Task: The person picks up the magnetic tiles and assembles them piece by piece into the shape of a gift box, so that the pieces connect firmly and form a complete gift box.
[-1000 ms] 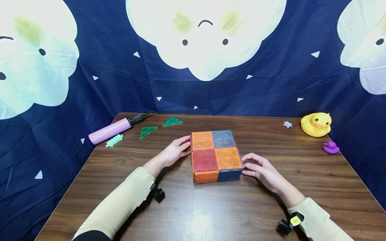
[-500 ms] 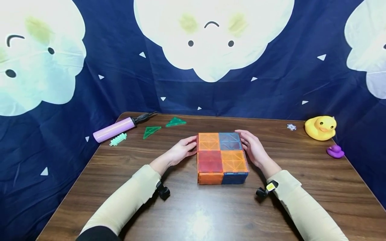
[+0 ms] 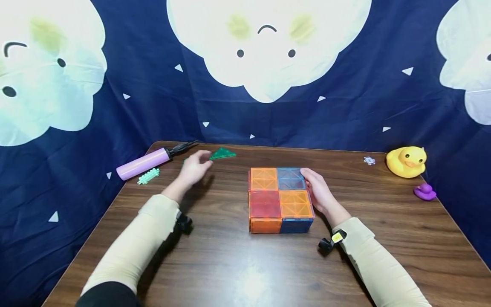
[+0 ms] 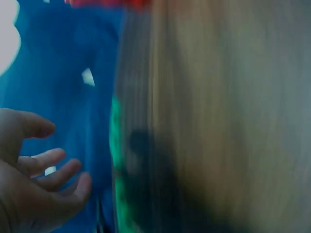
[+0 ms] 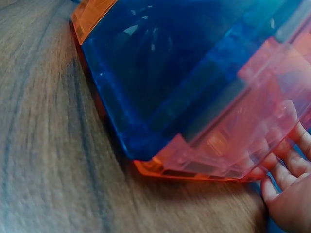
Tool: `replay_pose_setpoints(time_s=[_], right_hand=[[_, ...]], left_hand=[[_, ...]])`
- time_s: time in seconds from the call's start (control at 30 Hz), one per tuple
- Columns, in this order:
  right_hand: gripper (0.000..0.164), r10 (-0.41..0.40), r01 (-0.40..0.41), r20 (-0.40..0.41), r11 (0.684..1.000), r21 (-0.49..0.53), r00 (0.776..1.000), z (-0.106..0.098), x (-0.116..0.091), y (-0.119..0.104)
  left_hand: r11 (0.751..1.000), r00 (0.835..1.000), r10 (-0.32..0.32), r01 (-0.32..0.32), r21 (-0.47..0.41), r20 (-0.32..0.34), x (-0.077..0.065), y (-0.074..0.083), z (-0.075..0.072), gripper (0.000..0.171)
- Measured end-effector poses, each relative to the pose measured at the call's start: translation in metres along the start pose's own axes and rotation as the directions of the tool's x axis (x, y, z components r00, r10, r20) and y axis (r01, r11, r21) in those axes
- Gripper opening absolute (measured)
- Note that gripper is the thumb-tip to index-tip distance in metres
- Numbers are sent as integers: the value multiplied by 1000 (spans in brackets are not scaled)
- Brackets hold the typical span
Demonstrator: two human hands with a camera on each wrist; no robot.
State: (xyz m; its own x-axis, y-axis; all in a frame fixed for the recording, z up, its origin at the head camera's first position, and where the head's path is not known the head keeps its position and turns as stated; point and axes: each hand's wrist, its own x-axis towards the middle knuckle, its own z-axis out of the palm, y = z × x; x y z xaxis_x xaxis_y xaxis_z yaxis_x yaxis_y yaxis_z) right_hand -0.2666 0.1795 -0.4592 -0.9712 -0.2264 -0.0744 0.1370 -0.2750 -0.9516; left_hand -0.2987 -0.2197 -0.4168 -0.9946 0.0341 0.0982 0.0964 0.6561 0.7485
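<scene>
A low box built of translucent magnetic tiles (image 3: pixel 264 204), orange, red and blue, sits on the table. At its back right corner my right hand (image 3: pixel 321 192) touches the side; in the right wrist view the fingers (image 5: pixel 289 162) partly show through a pinkish tile. My left hand (image 3: pixel 193 168) is in the air over the back left of the table, fingers loosely bent and holding nothing. Just right of it lies a green triangular tile (image 3: pixel 222 153). A second green piece is mostly hidden behind that hand. Green tiles (image 4: pixel 116 133) look blurred in the left wrist view.
A purple hand pump (image 3: pixel 143 164) and a mint-green knobbly strip (image 3: pixel 148 176) lie at the back left. On the right are a patterned chip (image 3: pixel 369 160), a yellow duck (image 3: pixel 406 162) and a small purple duck (image 3: pixel 425 192). A dark blue cloth hangs behind the table.
My left hand has left the box's left side and moved left and back, over the green tiles. My right hand slid from the front right of the box to its back right corner.
</scene>
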Motion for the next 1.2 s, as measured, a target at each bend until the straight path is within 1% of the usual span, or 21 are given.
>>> replay_pose_setpoints(time_s=[0.03, 0.07, 0.13, 0.2, 0.3, 0.37, 0.4, 0.43, 0.5, 0.57, 0.7, 0.8, 0.83, 0.93, 0.97, 1.03, 1.1, 1.2], right_hand=[[18, 2, -2, 8, 1000, 1, 1000, 1, 0, 0], [17, 2, -2, 10, 1000, 3, 1000, 1, 0, 0], [17, 0, 0, 5, 1000, 3, 1000, 2, 0, 1], [18, -1, 1, 5, 1000, 3, 1000, 1, 0, 1], [17, -3, 3, -2, 1000, 8, 1000, 0, 0, 2], [17, -5, 5, -1, 1000, 9, 1000, -1, 0, 2], [16, -5, 5, -6, 1000, 11, 1000, -1, 0, 2], [16, -3, 3, -6, 1000, 12, 1000, -1, -1, 2], [15, -1, 1, -12, 1000, 12, 1000, -1, -2, 2], [14, 5, -5, -16, 1000, 15, 1000, -1, -2, 1], [14, 3, -2, -17, 1000, 20, 1000, -4, -3, 1], [15, -8, 8, -10, 1000, 17, 1000, -4, -3, 1], [15, -10, 10, -6, 1000, 16, 1000, -4, -3, 1], [15, -11, 11, -4, 1000, 15, 1000, -4, -3, 2], [15, -9, 9, -3, 1000, 18, 1000, -4, -3, 2], [15, -6, 6, -4, 1000, 22, 1000, -4, -3, 2], [16, -5, 5, -4, 1000, 26, 1000, -3, -4, 2], [18, -2, 2, 6, 1000, 31, 1000, -3, -4, 2]], left_hand=[[997, 1000, -9, 11, 82, -21, 3, -7, -9, 45], [988, 999, -14, 18, 153, -29, 7, -14, -16, 46], [966, 999, -29, 35, 257, -28, 12, -28, -27, 50], [943, 998, -63, 61, 328, -4, 16, -39, -34, 54], [901, 994, -102, 73, 429, 45, 21, -49, -37, 58], [878, 992, -112, 72, 474, 56, 23, -53, -38, 59], [870, 992, -109, 67, 489, 59, 24, -55, -38, 58], [868, 992, -109, 68, 492, 56, 24, -56, -38, 57], [875, 993, -113, 80, 477, 40, 24, -57, -39, 54], [886, 991, -129, 101, 452, 32, 24, -57, -40, 52], [916, 984, -179, 161, 369, 15, 22, -56, -41, 47], [934, 985, -174, 170, 315, -14, 17, -54, -42, 41], [940, 987, -158, 160, 300, -30, 14, -53, -42, 40], [962, 992, -89, 108, 252, -85, 6, -47, -42, 39], [969, 993, -60, 83, 234, -103, 3, -43, -42, 38], [979, 993, 11, 14, 204, -121, -2, -31, -41, 35], [982, 990, 84, -63, 178, -111, -7, -16, -39, 29], [975, 981, 186, -178, 132, -51, -16, 13, -33, 21]])
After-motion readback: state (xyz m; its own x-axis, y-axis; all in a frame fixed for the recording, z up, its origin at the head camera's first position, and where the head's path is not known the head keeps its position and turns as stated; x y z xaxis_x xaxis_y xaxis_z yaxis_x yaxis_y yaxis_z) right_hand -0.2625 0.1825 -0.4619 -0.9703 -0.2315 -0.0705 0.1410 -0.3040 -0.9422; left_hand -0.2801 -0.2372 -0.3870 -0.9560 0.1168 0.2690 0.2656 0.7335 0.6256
